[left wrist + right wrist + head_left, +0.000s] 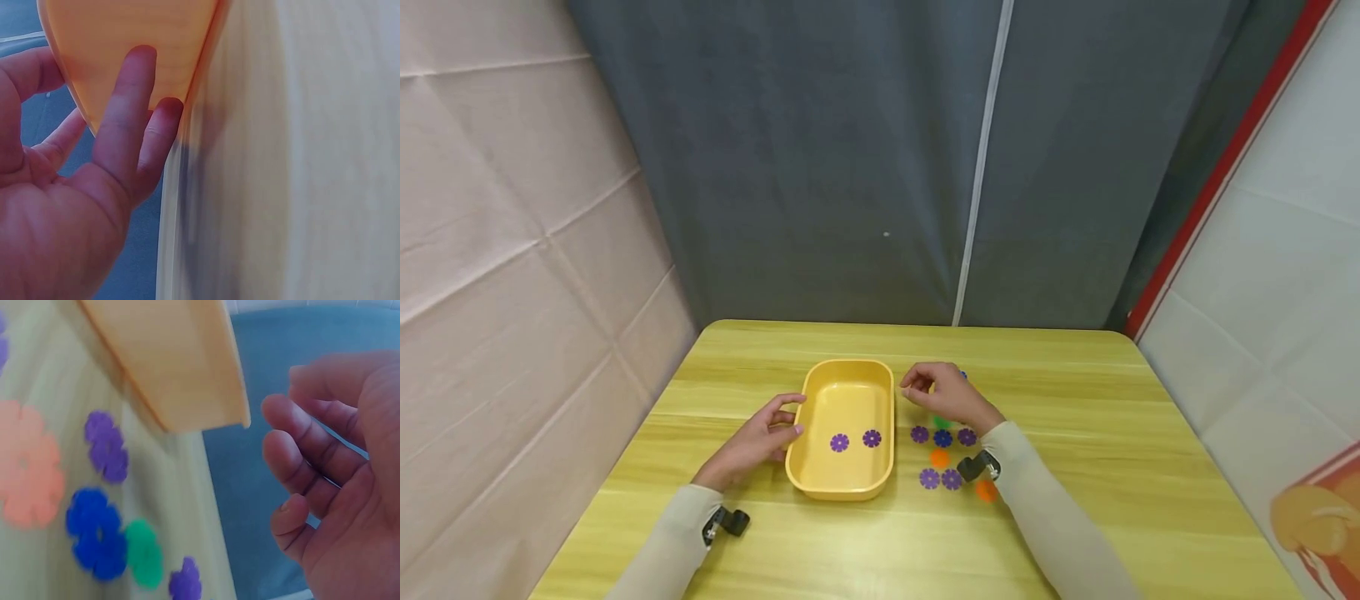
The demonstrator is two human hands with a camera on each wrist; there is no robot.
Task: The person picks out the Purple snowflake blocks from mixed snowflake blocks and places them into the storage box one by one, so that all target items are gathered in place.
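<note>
Yellow tray [848, 379] clear; green flower [942, 422] half-hidden under right hand [947, 396].

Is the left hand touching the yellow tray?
Touching. The left wrist view shows the fingertips of the left hand pressed flat against the outer wall of the yellow tray.

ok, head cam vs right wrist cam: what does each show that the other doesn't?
Head only: the left hand touching the yellow tray's left side, two purple flower pieces lying inside the tray, both sleeves, and the curtain backdrop.

Right wrist only: a close look at the right hand's curled fingers, which hold nothing, and the tray's outer wall from low down.

Both: the yellow tray, the right hand, the wooden table, and purple, blue, green and orange flower pieces lying on the table beside the tray.
</note>
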